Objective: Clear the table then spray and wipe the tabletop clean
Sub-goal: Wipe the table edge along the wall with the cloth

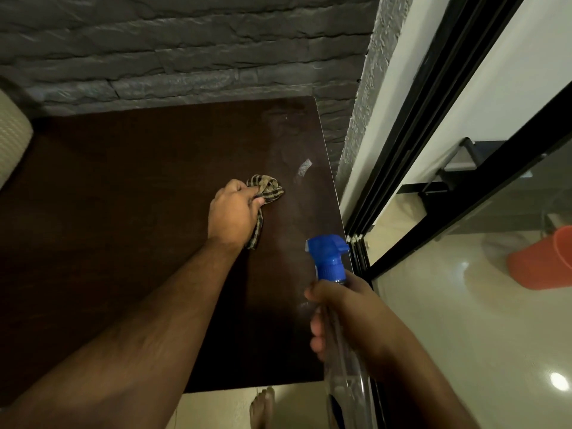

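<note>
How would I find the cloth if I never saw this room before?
Look for the dark brown table against the grey stone wall. Toward its right side, the left hand grips a small bunched cloth resting on the tabletop. It is tan with dark stripes, unlike the clear spray bottle with the blue nozzle, which the right hand holds.

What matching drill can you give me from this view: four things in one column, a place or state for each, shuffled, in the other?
Things:
1. checked cloth
2. spray bottle
3. orange bucket
4. wet patch

Places or states:
A. on the floor behind the glass door
B. gripped in the right hand
C. glistening near the tabletop's right edge
D. bunched in the left hand

Pairs: 1-D, 2-B, 3-A, 4-C
</note>
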A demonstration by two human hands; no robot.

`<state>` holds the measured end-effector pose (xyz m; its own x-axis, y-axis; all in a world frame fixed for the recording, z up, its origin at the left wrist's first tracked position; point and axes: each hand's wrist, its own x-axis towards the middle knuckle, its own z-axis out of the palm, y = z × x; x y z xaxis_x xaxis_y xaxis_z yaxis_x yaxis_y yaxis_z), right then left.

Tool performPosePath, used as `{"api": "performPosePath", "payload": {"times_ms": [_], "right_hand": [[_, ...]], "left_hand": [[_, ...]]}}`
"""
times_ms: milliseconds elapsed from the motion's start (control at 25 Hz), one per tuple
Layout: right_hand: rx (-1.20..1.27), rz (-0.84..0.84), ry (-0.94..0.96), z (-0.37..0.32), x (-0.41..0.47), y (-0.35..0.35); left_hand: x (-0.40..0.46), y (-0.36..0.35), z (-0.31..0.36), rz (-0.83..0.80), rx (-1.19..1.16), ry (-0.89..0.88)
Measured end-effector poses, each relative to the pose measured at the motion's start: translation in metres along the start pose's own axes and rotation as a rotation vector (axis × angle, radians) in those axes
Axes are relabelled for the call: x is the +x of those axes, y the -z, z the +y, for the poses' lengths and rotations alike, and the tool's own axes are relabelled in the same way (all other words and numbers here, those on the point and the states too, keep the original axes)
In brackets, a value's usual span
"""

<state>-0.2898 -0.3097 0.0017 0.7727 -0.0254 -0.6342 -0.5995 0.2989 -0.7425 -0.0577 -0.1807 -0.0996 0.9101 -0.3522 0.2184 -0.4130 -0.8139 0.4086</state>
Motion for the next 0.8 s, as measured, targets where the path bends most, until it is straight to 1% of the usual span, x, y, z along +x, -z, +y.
{"api": "performPosePath", "payload": {"times_ms": [200,440,600,800], "right_hand": [[0.022,-0.019,-0.026,-0.034,0.040,0.005],[0.046,-0.019,-0.053,-0.085,0.106,0.018],[0.060,0.050,-0.027,-0.136,0.152,0.022],[-0.037,0.105,0.028,-0.191,0.190,0.033]], "left_hand": [[0.050,-0.012,-0.003,0.004,-0.009,0.001],[0.149,-0.031,-0.017,0.014,0.004,0.006],[0.210,-0.043,-0.025,0.012,0.008,0.007],[0.249,-0.051,-0.025,0.005,0.045,-0.017]]}}
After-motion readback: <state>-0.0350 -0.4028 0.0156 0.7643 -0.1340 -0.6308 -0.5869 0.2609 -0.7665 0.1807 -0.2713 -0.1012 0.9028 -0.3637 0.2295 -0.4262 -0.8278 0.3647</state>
